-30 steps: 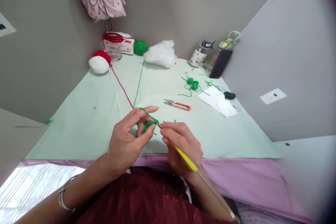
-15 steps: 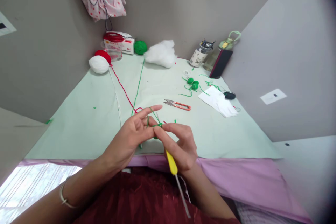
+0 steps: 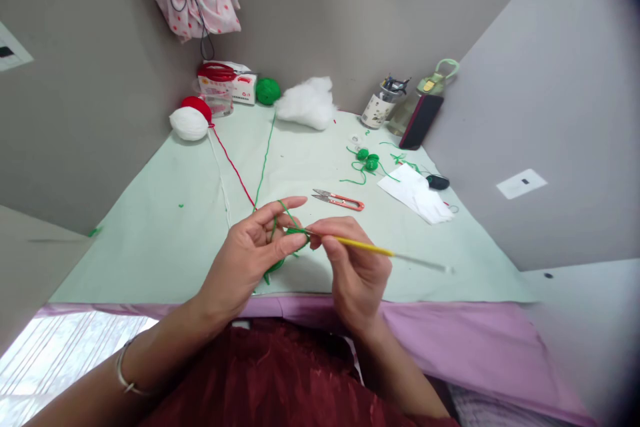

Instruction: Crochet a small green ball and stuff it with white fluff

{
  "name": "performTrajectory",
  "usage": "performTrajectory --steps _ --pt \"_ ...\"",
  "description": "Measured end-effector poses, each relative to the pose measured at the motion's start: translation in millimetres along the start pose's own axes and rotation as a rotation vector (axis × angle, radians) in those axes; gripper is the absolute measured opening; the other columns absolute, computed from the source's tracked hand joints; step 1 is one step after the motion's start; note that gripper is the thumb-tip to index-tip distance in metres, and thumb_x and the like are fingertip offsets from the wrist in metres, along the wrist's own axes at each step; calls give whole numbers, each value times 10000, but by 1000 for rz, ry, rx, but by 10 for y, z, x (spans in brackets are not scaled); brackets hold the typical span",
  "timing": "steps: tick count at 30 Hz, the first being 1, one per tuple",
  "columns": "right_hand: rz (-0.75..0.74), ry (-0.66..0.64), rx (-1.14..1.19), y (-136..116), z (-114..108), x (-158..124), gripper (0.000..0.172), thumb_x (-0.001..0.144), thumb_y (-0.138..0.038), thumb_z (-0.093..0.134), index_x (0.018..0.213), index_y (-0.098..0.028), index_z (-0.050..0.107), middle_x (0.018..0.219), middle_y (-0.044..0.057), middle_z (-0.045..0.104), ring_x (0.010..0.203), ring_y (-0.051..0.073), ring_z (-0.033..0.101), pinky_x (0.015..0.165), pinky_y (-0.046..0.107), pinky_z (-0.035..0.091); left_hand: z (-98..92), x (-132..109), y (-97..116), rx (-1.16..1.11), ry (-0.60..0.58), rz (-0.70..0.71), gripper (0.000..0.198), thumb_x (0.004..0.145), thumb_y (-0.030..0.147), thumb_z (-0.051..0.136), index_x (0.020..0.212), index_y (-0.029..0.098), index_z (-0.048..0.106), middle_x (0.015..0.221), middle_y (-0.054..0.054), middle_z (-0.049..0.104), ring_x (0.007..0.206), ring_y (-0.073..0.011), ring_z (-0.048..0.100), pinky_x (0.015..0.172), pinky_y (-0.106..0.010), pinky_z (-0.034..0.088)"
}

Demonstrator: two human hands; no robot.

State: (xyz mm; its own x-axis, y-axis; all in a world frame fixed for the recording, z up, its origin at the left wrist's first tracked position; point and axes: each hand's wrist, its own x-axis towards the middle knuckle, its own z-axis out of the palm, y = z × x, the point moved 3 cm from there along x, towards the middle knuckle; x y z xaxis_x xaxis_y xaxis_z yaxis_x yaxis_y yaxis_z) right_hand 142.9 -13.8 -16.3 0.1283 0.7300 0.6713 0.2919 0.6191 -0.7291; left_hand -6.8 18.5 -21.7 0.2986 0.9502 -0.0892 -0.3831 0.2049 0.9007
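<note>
My left hand (image 3: pixel 243 255) pinches a small piece of green crochet work (image 3: pixel 295 233) between thumb and fingers. Green yarn (image 3: pixel 267 153) loops over its raised index finger and runs back across the table to a green ball (image 3: pixel 268 91). A crochet hook with a yellow handle (image 3: pixel 364 245) is held in my right hand (image 3: pixel 357 267), its tip at the green stitches and its other end pointing right. Some of the crochet work is hidden behind my left thumb. Just beyond my hands lie orange-handled thread snips (image 3: pixel 339 199).
White stuffing (image 3: pixel 307 103) sits at the back wall. Red and white yarn balls (image 3: pixel 189 122) stand at the left. To the right are small green pieces (image 3: pixel 370 161), white paper (image 3: pixel 415 192), a phone (image 3: pixel 421 121), a pen cup (image 3: pixel 377 111) and a bottle (image 3: pixel 435 83).
The hook has swung from pointing down toward me to lying nearly level, pointing right. My right hand has turned with it, and my left hand has shifted slightly.
</note>
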Motion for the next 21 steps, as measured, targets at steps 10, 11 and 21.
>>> performTrajectory --steps 10,11,21 --pt "110 100 181 67 -83 38 216 1026 -175 606 1037 -279 795 839 3 707 674 134 655 629 307 558 -34 43 10 -138 -24 -192 337 788 273 891 1120 239 845 806 20 613 591 -40 383 549 -157 352" --pt "155 94 249 73 -70 59 199 1027 -201 615 1004 -273 798 843 2 708 652 125 638 616 302 546 -32 36 12 -101 -26 -154 329 798 268 884 1124 257 843 828 14 628 637 -54 438 576 -157 372" --pt "402 64 471 225 -32 45 146 1009 -303 675 963 -259 807 867 3 742 714 114 662 689 277 540 -66 -5 11 106 -80 -20 251 962 317 724 1200 322 803 927 22 600 642 -67 436 603 -221 380"
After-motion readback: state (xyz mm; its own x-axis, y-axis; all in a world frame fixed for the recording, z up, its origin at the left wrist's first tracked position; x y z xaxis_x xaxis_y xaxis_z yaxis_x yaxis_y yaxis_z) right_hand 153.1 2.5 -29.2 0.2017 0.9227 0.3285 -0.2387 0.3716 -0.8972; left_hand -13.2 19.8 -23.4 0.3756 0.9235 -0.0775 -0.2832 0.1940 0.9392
